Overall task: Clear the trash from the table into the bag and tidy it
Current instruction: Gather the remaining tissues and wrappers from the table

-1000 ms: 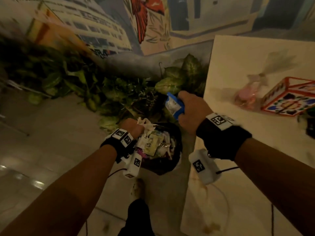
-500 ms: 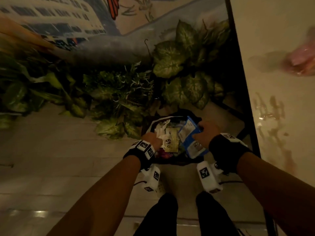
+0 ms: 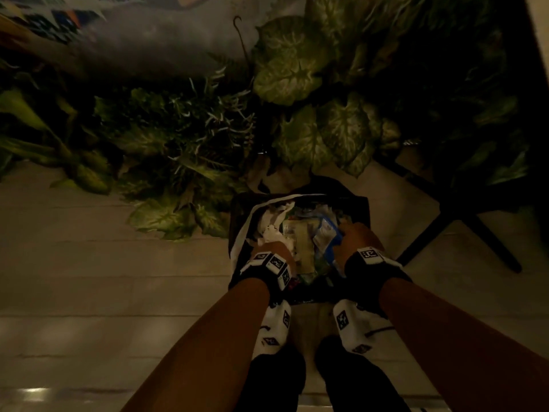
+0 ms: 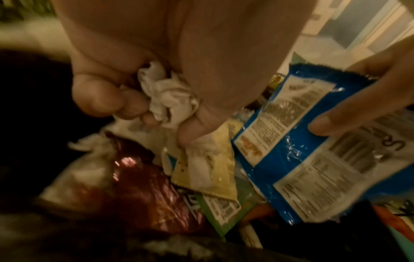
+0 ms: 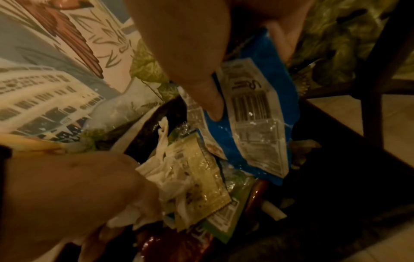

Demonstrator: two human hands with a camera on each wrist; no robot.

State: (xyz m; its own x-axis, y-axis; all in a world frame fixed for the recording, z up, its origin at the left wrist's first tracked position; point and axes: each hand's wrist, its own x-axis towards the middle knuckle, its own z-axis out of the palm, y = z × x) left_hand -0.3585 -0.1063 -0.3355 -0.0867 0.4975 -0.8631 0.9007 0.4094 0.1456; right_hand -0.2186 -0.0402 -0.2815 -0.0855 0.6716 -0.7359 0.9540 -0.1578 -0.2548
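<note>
Fingers, head view: the left hand and the right hand are both sunk into the mouth of the black bag, which stands on the floor just in front of the plants. The grasp of either hand cannot be read from here. The blue wrapper lies inside the opening against the right hand.

Left wrist view: the left hand's fingers are clenched round a crumpled white tissue, held over the heap. Below it lie a yellow sachet, a red foil wrapper and a green packet.

Right wrist view: the thumb lies on the printed face of the blue wrapper, and fingers show behind its upper edge, so the wrapper is pinched with its lower end already touching the trash. The table leg stands close beside the bag.

Hazard, as a judgement: the bag looks nearly full. Light wrappers let go on a high heap may slide over the rim to the floor, and pressing down hard could split the thin film or tip the unsupported bag.
</note>
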